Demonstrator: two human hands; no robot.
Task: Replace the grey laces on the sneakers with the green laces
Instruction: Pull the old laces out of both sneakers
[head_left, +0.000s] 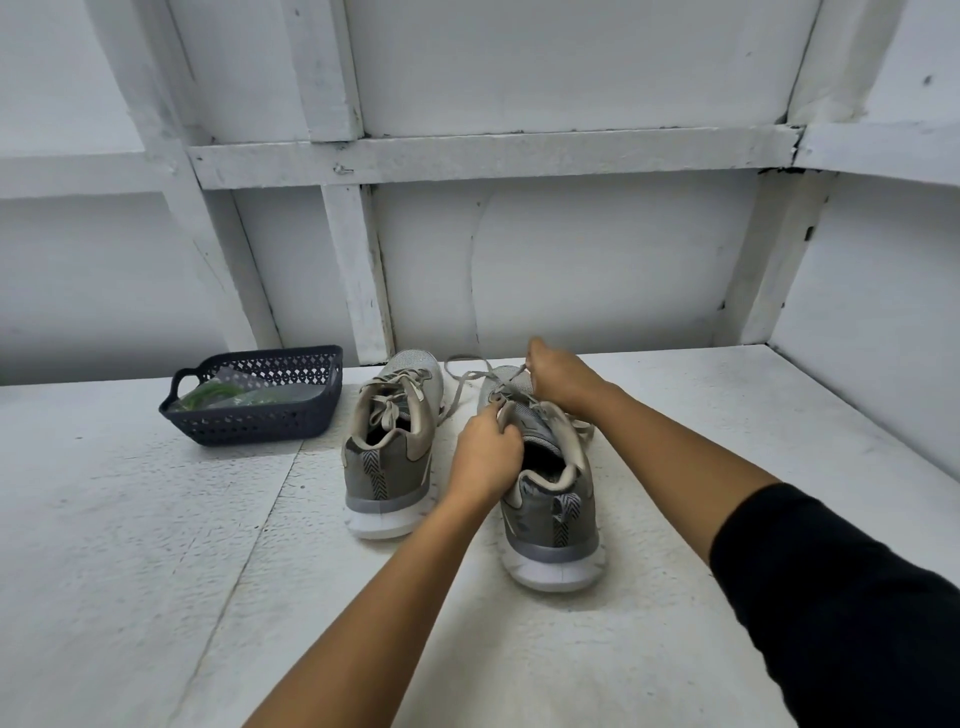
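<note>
L hand (485, 447): fingers curled round tongue of right-side sneaker (550, 519), gripping it.
R hand (558, 382): pinches grey lace (467, 376) above same shoe's toe end; loose lace trails off toward the other shoe.
Left-side sneaker (387, 467): just beside, laced, grey bow tied.
Green laces (213, 392): in clear pack inside dark basket (249, 421), left on counter (156, 545).

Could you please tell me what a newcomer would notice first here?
Two hands work on the right-hand sneaker mid-table: the left hand grips its tongue, the right hand pinches its loosened grey lace. The other sneaker stands beside it, laced; a dark basket holding green laces sits left.
</note>
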